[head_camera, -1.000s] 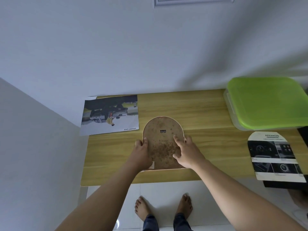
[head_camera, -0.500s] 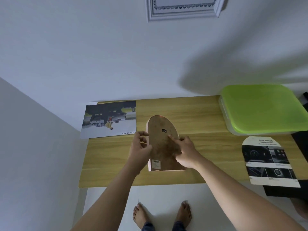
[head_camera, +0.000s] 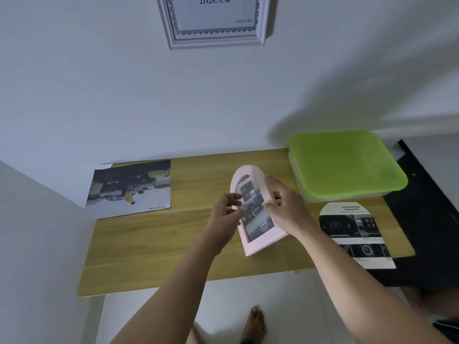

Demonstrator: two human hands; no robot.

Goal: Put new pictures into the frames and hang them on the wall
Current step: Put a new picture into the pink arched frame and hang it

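Note:
A pink arched picture frame (head_camera: 250, 244) with a car picture in it is held tilted above the wooden table (head_camera: 159, 244), its front facing me. My left hand (head_camera: 227, 212) pinches its left edge. My right hand (head_camera: 285, 207) grips its right edge, fingers curled round the rim. A white rectangular frame (head_camera: 173, 38) with a paper insert hangs on the wall above the table. A rectangular car picture (head_camera: 129, 189) lies flat at the table's back left. An arch-cut printed sheet (head_camera: 355, 234) lies at the right.
A box with a green lid (head_camera: 345, 165) stands at the table's back right, close to my right hand. A black surface (head_camera: 427, 214) adjoins the table on the right. The wall runs along the table's far edge. My bare feet show on the white floor below.
The frame lay face down, its brown back up. Both hands lifted and turned it, and now its pink front and picture face me. The view tilted up, showing the white wall frame.

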